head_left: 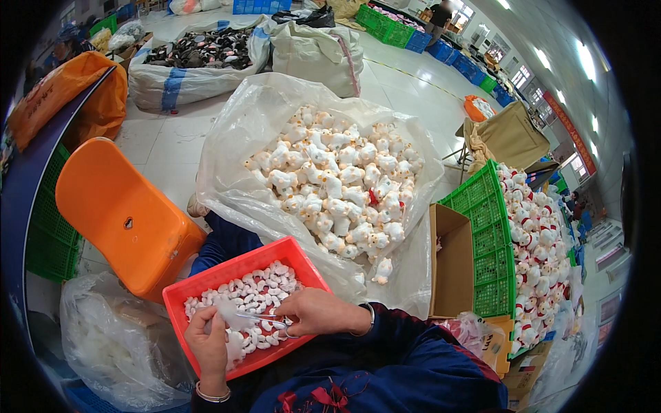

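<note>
Nearest, the person's two hands meet over one red plastic tray (206, 279) that rests on the lap. The left hand (208, 344) is curled around a small white stuffed piece (231, 323) and grips it. The right hand (313, 311) is closed on thin metal tweezers (261, 318), whose tips point left toward that piece. The tray holds a loose layer of small white stuffed parts (258, 289), too many to count, lying mostly toward its far side; its near rim is hidden under the hands.

To the left of the tray lies one crumpled clear bag (110, 344), and beyond it stands one orange plastic chair (124, 213), just beside the tray's left corner. To the right stand one open cardboard box (451, 265) and one green crate (485, 241) piled with white plush toys with red trim (533, 248); box and crate touch.

Straight beyond the tray, one large clear plastic bag (241, 144) lies open, full of white plush toys (337, 186), far too many to count. Its edge lies just beside the tray's far rim.

Farther off, open pale floor (406, 86) lies between two big white sacks (186, 76) and rows of green and blue crates (399, 31).
</note>
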The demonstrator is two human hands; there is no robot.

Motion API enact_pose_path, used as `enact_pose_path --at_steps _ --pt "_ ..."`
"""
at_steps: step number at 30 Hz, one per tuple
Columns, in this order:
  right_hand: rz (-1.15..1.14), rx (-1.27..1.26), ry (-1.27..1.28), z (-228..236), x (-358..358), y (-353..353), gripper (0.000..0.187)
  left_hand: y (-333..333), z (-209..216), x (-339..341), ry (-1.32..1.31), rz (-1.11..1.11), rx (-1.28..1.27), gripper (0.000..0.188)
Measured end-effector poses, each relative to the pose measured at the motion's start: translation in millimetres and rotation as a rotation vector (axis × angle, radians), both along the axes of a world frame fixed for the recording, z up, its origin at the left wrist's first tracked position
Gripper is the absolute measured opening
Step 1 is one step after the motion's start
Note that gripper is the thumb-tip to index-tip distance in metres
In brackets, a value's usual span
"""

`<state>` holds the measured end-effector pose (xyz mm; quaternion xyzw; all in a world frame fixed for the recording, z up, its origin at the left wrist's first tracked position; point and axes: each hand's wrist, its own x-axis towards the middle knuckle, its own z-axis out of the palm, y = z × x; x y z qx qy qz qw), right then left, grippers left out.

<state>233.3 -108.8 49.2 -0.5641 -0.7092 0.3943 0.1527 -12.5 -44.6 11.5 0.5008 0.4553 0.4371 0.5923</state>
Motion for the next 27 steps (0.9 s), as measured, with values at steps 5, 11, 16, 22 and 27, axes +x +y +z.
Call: enact_pose_path --at_steps 5,11,16,22,27 --pt "-0.054 -0.08 0.013 11 -1 0 0.03 -3 1 -1 0.106 -0.025 0.183 0.005" --pt "-0.064 0.161 0.115 -11 9 -3 0.036 11 7 -2 -0.013 0.086 -0.183 0.013" --pt "-0.261 -0.06 0.091 -5 16 -8 0.036 13 14 0 -0.256 -0.007 -0.346 0.022" --pt "-0.291 -0.157 0.022 0 21 0 0.035 12 11 -3 -0.318 -0.063 -0.378 0.023" --pt "-0.205 -0.046 0.01 -4 23 1 0.036 12 10 0 -0.295 -0.084 -0.396 0.02"
